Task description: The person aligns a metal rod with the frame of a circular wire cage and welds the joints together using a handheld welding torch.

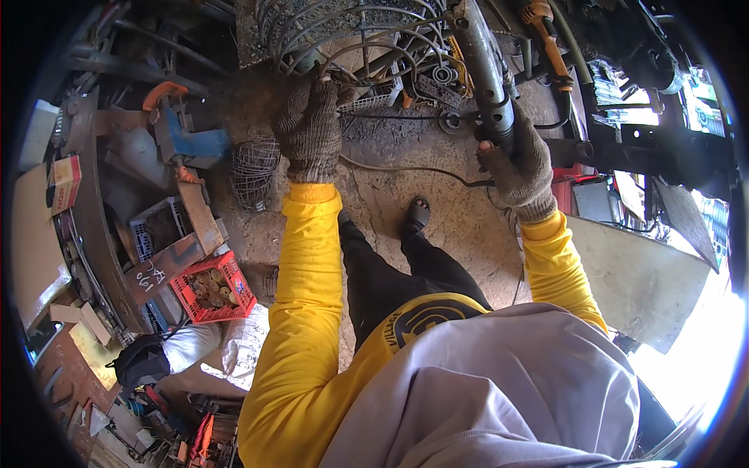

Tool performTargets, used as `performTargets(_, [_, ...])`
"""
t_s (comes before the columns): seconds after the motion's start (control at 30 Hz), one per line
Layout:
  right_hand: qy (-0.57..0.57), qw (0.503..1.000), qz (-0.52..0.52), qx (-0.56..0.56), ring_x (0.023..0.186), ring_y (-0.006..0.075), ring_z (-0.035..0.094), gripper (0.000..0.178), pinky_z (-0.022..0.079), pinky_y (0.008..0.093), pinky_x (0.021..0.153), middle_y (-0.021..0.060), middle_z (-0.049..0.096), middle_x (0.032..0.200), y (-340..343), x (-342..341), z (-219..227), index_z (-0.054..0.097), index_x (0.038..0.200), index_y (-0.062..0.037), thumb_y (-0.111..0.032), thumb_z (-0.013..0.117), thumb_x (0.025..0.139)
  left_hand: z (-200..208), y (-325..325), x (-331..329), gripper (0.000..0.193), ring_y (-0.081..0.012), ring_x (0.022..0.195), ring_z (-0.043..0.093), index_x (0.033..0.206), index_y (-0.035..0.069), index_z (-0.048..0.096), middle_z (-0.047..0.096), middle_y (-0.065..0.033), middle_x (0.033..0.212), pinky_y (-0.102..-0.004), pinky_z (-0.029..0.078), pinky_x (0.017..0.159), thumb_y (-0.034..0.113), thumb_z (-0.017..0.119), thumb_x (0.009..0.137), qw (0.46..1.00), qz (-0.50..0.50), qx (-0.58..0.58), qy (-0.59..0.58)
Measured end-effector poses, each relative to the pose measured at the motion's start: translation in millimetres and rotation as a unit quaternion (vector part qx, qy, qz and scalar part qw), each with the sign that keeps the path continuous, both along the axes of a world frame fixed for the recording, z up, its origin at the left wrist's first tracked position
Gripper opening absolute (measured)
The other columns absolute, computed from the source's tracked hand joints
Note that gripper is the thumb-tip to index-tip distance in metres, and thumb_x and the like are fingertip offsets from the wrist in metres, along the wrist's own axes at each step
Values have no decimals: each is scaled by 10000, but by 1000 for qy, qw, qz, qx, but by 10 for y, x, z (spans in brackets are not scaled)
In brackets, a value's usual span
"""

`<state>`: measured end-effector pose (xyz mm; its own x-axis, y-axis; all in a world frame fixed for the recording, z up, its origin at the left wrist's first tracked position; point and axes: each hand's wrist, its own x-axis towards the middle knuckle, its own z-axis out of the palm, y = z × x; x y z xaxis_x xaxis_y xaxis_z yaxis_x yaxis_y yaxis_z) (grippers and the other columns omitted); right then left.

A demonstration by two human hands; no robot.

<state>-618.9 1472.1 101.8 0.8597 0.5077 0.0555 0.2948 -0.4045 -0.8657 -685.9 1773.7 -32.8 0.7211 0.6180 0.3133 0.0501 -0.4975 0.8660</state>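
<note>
We see a long grey tool (490,74) running from the top of the picture down toward the person, its long axis nearly upright in the frame and leaning slightly, the lower end pointing at the right hand (521,168). That hand, in a knitted grey work glove, has its grip clenched round the tool's lower end, fingers wrapped about the dark handle. Left of the tool, the left hand (310,129), gloved the same way, rests on the curved wires of a round wire cage (351,39), its grip closed over one of the wire loops at the cage's lower rim; how tightly it holds we cannot tell. The cage sits just left of the tool's upper part, touching or nearly so. A black cable (406,170) trails over the dirt floor (390,210) below the tool, between the two hands. Well left of the tool lie a smaller wire basket (253,171), a blue metal fixture (187,136) and, further down, a red plastic crate (214,287) of small round parts
</note>
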Motion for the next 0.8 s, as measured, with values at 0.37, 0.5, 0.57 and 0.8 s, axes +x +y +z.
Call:
performTargets(0.37, [-12,1000,-8,-21,917,228,720,643,545,334,820,155,713,1021,-7,16,-2,465,1428,-12,-140,729,856,112,-66,-9,277,-238,1036,679,1211,113,682,706,-80,1138,-369,508,925,224,624,964,1000,9,-8,2])
performTargets(0.5, [-41,999,-1,-21,928,234,723,645,547,336,826,160,714,1034,1,30,-8,465,1427,-10,-146,730,854,57,-27,21,314,-249,1081,664,1247,122,662,694,-74,1183,-388,499,946,214,632,949,996,-12,-85,-17])
performTargets(0.57, [-36,999,-4,-24,930,234,723,649,548,333,827,158,714,1039,7,23,3,465,1427,-8,-150,733,854,73,-66,7,306,-249,1073,668,1236,119,670,700,-75,1166,-383,502,942,206,634,945,1000,13,-9,-11])
performTargets(0.8, [-28,999,-14,-17,928,210,719,655,545,322,824,145,719,1035,-45,11,-51,462,1430,-5,-189,738,865,158,-103,6,262,-245,979,699,1172,104,711,719,-80,1100,-364,552,837,192,653,931,998,27,7,-64])
